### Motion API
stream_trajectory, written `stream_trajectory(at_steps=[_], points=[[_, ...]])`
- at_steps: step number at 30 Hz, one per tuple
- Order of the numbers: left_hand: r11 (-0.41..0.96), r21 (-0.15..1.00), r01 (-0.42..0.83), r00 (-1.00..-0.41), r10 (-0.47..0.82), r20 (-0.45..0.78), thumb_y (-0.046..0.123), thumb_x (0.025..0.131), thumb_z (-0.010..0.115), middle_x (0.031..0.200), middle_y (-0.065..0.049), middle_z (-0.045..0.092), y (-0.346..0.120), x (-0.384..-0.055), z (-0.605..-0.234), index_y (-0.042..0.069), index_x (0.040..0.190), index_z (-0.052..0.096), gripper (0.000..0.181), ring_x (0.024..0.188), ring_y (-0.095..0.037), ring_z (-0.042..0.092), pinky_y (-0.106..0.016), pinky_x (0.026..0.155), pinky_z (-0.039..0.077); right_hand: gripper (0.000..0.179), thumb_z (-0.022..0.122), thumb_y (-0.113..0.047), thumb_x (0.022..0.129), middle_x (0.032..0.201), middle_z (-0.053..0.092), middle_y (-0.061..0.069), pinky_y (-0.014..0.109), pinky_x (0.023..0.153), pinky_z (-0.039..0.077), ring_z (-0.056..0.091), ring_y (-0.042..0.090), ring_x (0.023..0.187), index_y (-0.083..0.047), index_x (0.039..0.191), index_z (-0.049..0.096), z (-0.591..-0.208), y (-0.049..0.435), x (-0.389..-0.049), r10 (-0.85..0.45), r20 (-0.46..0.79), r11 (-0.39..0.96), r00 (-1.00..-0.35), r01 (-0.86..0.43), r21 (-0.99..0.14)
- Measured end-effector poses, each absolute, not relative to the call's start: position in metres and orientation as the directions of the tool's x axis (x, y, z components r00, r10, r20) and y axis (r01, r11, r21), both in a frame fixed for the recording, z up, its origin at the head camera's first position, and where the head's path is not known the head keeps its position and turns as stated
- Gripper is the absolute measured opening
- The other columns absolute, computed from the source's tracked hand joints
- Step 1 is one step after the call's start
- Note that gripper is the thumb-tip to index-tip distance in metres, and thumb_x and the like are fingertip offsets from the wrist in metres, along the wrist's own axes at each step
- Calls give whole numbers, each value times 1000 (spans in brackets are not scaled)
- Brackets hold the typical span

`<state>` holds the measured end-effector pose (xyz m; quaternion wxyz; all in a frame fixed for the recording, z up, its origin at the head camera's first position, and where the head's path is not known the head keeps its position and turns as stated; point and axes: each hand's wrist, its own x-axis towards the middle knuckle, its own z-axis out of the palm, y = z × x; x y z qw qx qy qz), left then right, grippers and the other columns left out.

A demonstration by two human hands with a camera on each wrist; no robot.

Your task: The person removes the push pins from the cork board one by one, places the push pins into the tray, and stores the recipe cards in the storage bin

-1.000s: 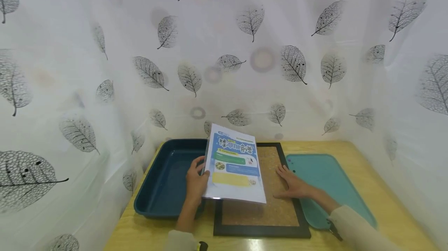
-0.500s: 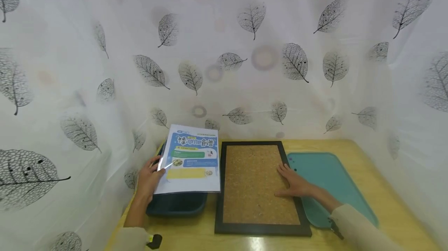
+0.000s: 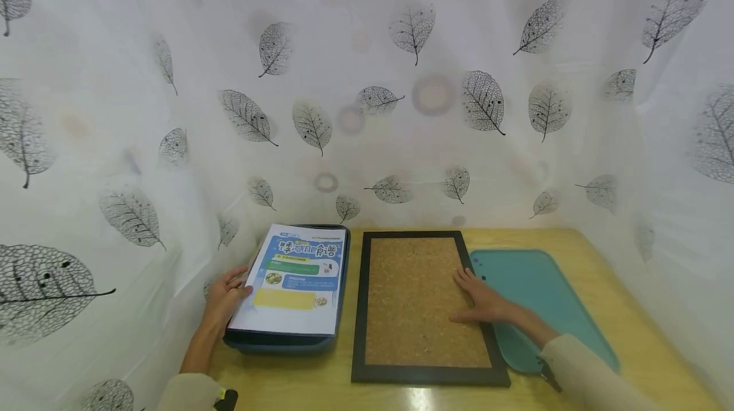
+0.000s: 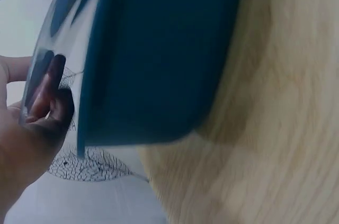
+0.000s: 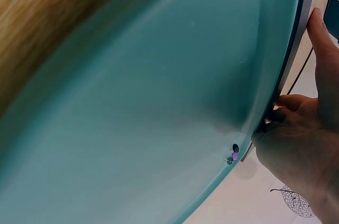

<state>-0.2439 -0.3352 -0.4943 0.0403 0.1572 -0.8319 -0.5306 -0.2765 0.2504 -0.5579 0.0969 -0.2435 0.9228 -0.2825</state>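
Observation:
My left hand (image 3: 222, 301) pinches a printed poster (image 3: 295, 280) by its left edge, thumb on top. The sheet has blue, green and yellow blocks and covers most of a dark blue basin (image 3: 281, 348). In the left wrist view its underside is glossy and mirrors the fingers, and it stands a little apart from the basin's rim (image 4: 87, 86). My right hand (image 3: 483, 301), fingers spread, rests on the right side of a black-framed cork board (image 3: 421, 302). The right wrist view shows that hand (image 5: 302, 139) against the board's edge.
A teal tray (image 3: 539, 296) lies right of the cork board, partly under my right forearm. Several push pins (image 5: 234, 154) sit at its far left corner. All stand on a wooden table (image 3: 585, 248), with a leaf-print curtain (image 3: 367, 150) behind and at both sides.
My left hand has carried the poster left from above the cork board, then lowered it over the basin. The right hand has stayed on the board.

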Motion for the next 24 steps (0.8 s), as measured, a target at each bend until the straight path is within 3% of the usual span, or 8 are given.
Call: stream_trajectory(at_steps=[5,8,16,21,24], points=[[583,795,-169,-949,-315,28,6,88,63,130,-29,60,-339,-242,-502,-7,143,56,56,103,-33,47,-41,82,38,113,82,-50,86,164,11,39,76,116,17,7,60,151,13,158,21,-559,251,-276,-505,-39,720,-862,-396,-571],[645,742,-181,-945,-323,50,6,86,62,124,-27,59,-340,-240,-505,-9,140,57,56,99,-33,45,-40,76,34,113,82,-50,86,164,11,39,76,116,18,8,60,150,13,158,22,-559,252,-276,-509,-33,719,-860,-404,-565],[665,706,-243,-937,-349,6,5,88,60,127,-25,52,-332,-245,-501,-3,145,55,58,108,-37,44,-47,82,39,113,80,-54,86,166,11,35,74,118,17,8,57,152,10,160,22,-559,256,-276,-493,-25,733,-870,-399,-551],[734,672,-103,-963,-242,117,1,89,62,135,-27,55,-320,-246,-488,-4,142,58,53,114,-40,50,-55,93,45,108,80,-53,88,166,15,34,73,118,19,13,57,151,9,159,26,-554,260,-277,-485,-23,737,-874,-395,-548],[806,591,16,-959,-155,237,1,89,66,136,-28,57,-308,-247,-477,-4,138,61,50,118,-44,52,-60,99,45,101,80,-48,88,163,23,36,73,117,23,21,58,149,10,156,33,-549,265,-281,-469,27,747,-883,-413,-521]])
